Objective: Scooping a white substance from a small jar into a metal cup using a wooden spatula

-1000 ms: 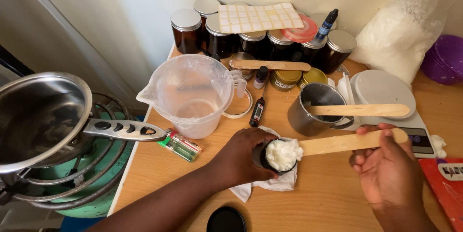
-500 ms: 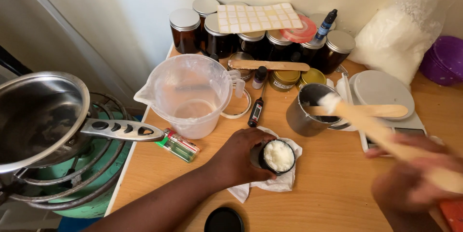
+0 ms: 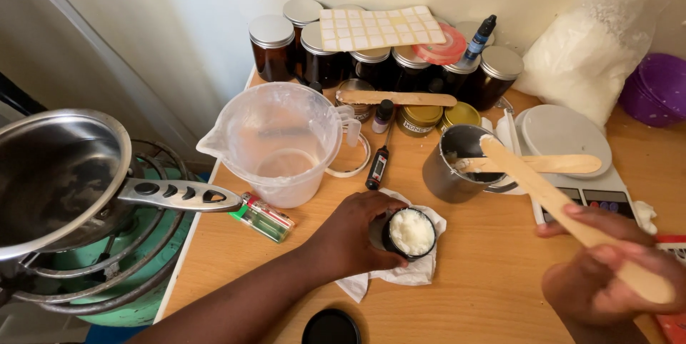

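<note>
1. While the left hand wraps around the small dark jar, that jar stands on a white tissue near the middle of the wooden table, closer to its front edge than to the wall.
2. Its fill is a white, soft-looking cream heaped to the rim; it would likely smear or spill if the jar tipped, so a hold around the side wall, as now, looks the safest.
3. Judging by its size, the jar is light and rigid, perhaps glass, so it could slip on the tissue if pushed from the side.
4. The right hand is closed around the near end of a long flat wooden stick, whose far tip rests at the rim of the metal cup; the stick looks stiff and light.
5. A second wooden stick lies across that cup.
6. The right hand is blurred, so its finger placement is unclear.
7. A black lid is cut off at the front edge, and the cup's contents are mostly hidden.
</note>
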